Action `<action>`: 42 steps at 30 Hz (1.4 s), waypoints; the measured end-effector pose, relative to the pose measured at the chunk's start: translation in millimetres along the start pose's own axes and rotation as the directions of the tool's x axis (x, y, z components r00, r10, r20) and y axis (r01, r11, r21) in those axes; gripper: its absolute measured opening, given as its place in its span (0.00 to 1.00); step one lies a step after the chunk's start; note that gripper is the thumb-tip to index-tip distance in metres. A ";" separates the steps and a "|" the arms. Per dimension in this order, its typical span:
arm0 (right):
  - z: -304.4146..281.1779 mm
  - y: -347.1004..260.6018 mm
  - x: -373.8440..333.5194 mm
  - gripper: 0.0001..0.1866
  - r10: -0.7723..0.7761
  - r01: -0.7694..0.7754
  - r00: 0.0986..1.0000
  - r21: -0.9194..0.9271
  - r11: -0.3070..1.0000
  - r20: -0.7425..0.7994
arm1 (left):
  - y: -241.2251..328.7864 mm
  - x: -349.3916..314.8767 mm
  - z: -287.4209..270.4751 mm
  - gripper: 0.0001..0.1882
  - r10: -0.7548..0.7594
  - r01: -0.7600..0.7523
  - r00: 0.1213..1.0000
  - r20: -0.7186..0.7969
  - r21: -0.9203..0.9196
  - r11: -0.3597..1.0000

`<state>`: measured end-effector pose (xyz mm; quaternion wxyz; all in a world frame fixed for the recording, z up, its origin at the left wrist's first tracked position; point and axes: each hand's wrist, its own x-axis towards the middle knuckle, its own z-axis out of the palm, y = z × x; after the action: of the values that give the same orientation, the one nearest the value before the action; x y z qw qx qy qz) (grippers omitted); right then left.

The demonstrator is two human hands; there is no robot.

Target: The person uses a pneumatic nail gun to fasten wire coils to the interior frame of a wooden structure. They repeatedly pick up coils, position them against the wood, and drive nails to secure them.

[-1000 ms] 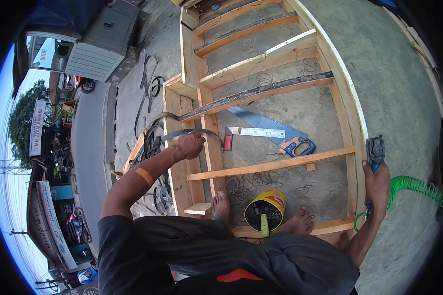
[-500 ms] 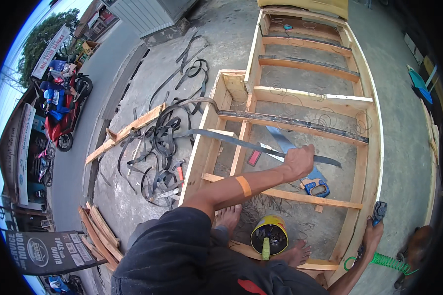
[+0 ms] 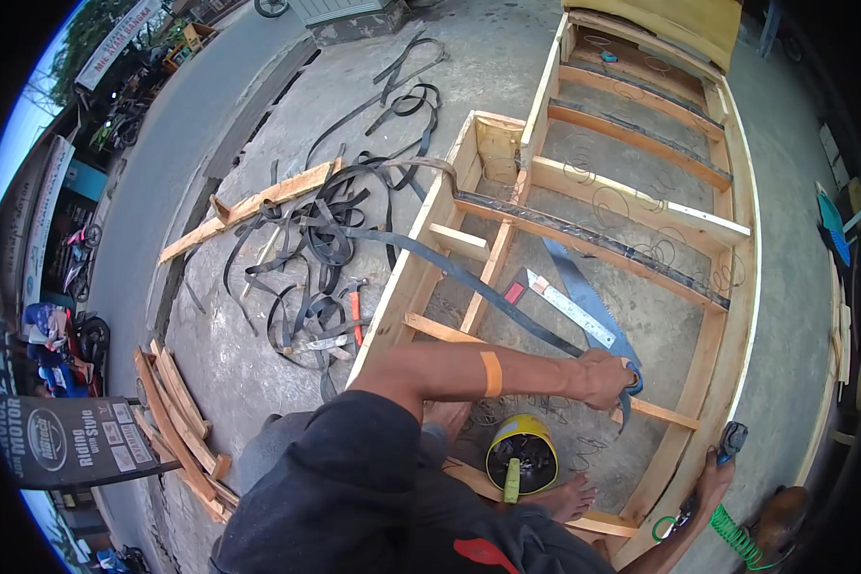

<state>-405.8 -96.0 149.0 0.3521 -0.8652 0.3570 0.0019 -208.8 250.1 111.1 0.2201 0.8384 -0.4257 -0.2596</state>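
My left hand (image 3: 603,379) is closed around a black rubber strap (image 3: 488,290), with a short end hanging below the fist. The strap slants from a tangle of straps on the left, across the wooden frame (image 3: 392,311), to my hand. Another strap runs along a crosspiece (image 3: 598,251) farther up the frame. In my right hand (image 3: 711,483), at the frame's right side, is a dark air stapler (image 3: 732,442) with a green coiled hose (image 3: 737,540). Below my left hand, a handsaw (image 3: 584,292) lies on the ground inside the frame, its handle partly hidden.
A yellow bucket (image 3: 523,428) with dark contents stands by my feet. A metal ruler (image 3: 574,311) and a red-and-dark block (image 3: 515,292) lie inside the frame. A hammer (image 3: 357,316) and loose straps lie left; wooden pieces (image 3: 184,416) are stacked near the road.
My left hand has drawn the strap end nearer to me and lower across the frame. The view has shifted, and a red motorbike on the road has moved nearer. My right hand keeps the stapler.
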 end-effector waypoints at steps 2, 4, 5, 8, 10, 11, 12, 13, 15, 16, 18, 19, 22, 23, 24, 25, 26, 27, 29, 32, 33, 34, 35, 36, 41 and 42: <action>-15.1 23.3 -4.5 0.21 0.004 -0.003 1.000 0.027 1.000 -0.028 | -18.9 -33.8 -102.7 0.20 0.179 -0.218 0.967 0.179 0.226 0.950; -38.1 36.7 -12.3 0.21 0.033 -0.033 0.998 0.014 0.999 -0.046 | -40.1 -88.8 -211.3 0.17 0.059 -0.095 0.994 0.094 0.441 0.892; -36.1 34.3 -10.1 0.21 0.008 -0.007 0.999 0.024 1.000 -0.053 | -64.5 -125.3 -255.6 0.15 -0.176 0.144 0.984 0.017 0.497 0.856; -21.7 34.4 -2.6 0.21 -0.084 0.092 0.987 0.055 0.994 -0.138 | -156.6 -261.3 -342.1 0.21 -0.403 0.671 0.673 -0.620 0.284 0.685; -15.6 27.4 6.1 0.20 -0.055 0.059 0.989 0.028 0.998 -0.138 | -215.7 -359.1 -353.1 0.41 -0.277 0.884 0.383 -0.881 0.263 0.387; -13.7 25.2 4.5 0.20 -0.017 0.019 0.990 0.013 1.000 -0.138 | -251.4 -400.2 -335.6 0.52 -0.166 0.956 0.260 -0.951 0.229 0.186; -7.2 19.8 7.4 0.20 0.010 -0.010 0.993 -0.004 1.000 -0.120 | -275.3 -444.1 -307.5 0.53 -0.210 0.984 0.111 -0.971 0.078 0.160; -10.2 16.6 3.0 0.20 0.045 -0.049 0.991 -0.029 0.998 -0.125 | -299.1 -464.4 -272.0 0.54 -0.257 0.986 -0.029 -0.966 -0.070 0.152; -11.4 6.9 -0.5 0.20 0.101 -0.112 0.987 -0.084 0.990 -0.125 | -323.6 -481.9 -172.7 0.42 -0.552 0.932 -0.145 -0.821 -0.300 0.202; -2.6 2.4 0.9 0.20 0.124 -0.134 0.986 -0.090 0.987 -0.110 | -339.0 -499.5 -112.1 0.33 -0.664 0.936 -0.038 -0.747 -0.259 0.238; 0.6 -4.7 -3.8 0.20 0.161 -0.174 0.980 -0.114 0.978 -0.116 | -335.7 -483.0 -4.6 0.26 -0.852 0.887 0.168 -0.496 -0.301 0.350; 0.1 -9.8 -5.7 0.20 0.175 -0.190 0.977 -0.130 0.973 -0.120 | -334.1 -472.9 32.4 0.25 -0.891 0.875 0.307 -0.334 -0.270 0.402; -6.8 -19.3 -16.2 0.20 0.206 -0.229 0.968 -0.173 0.958 -0.140 | -333.7 -445.0 131.4 0.25 -0.928 0.921 0.258 -0.268 -0.222 0.320; -6.1 -19.7 -17.4 0.19 0.213 -0.237 0.966 -0.174 0.956 -0.146 | -326.0 -439.0 138.1 0.24 -0.913 0.919 0.228 -0.339 -0.234 0.317; -8.6 -19.4 -19.7 0.19 0.218 -0.243 0.964 -0.175 0.954 -0.152 | -323.0 -433.5 141.9 0.24 -0.892 0.917 0.198 -0.407 -0.246 0.315; -7.1 -18.9 -20.2 0.19 0.227 -0.252 0.962 -0.177 0.951 -0.150 | -325.9 -436.2 143.8 0.23 -0.897 0.914 0.169 -0.408 -0.276 0.298; -9.5 -18.5 -20.7 0.19 0.236 -0.261 0.961 -0.184 0.948 -0.147 | -330.2 -441.9 144.1 0.21 -0.924 0.933 0.178 -0.340 -0.240 0.267; -10.3 -17.7 -19.4 0.19 0.240 -0.265 0.960 -0.190 0.945 -0.142 | -331.0 -448.9 135.2 0.20 -0.946 0.951 0.182 -0.267 -0.199 0.239; -8.2 -15.1 -11.4 0.19 0.247 -0.269 0.959 -0.181 0.946 -0.137 | -332.7 -459.2 111.5 0.15 -0.963 0.967 0.249 -0.102 -0.025 0.252; -2.0 24.2 8.5 0.17 0.193 -0.203 0.969 -0.058 0.977 -0.153 | -348.9 -490.0 99.8 0.14 -0.840 0.841 0.541 -0.034 0.022 0.541; -7.8 39.1 5.9 0.17 0.183 -0.193 0.968 -0.039 0.981 -0.172 | -341.0 -477.5 68.1 0.13 -0.836 0.827 0.548 0.005 -0.156 0.541; -16.5 56.7 3.3 0.16 0.178 -0.186 0.965 -0.024 0.982 -0.192 | -313.1 -463.4 13.5 0.12 -0.825 0.792 0.562 0.056 -0.325 0.517; -21.6 76.2 -0.3 0.16 0.035 -0.042 0.962 -0.023 0.999 -0.269 | -293.8 -442.9 -32.4 0.10 -0.810 0.747 0.577 0.106 -0.468 0.472; -23.7 99.7 -2.3 0.15 -0.107 0.101 0.938 -0.037 0.994 -0.329 | -267.4 -429.0 -78.7 0.09 -0.793 0.704 0.586 0.166 -0.588 0.397; 4.1 24.0 -12.2 0.17 0.108 -0.124 0.968 -0.057 0.991 -0.227 | -109.7 -347.6 -235.4 0.12 -0.663 0.373 0.747 -0.052 -0.792 0.483; 7.1 16.2 -14.5 0.19 0.163 -0.175 0.965 -0.040 0.984 -0.204 | -90.8 -312.1 -247.4 0.13 -0.565 0.355 0.824 -0.025 -0.756 0.550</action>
<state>-424.8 -90.8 137.5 0.2881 -0.8371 0.4628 -0.0446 -157.2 594.2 324.9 0.5098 0.7903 -0.0171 -0.3395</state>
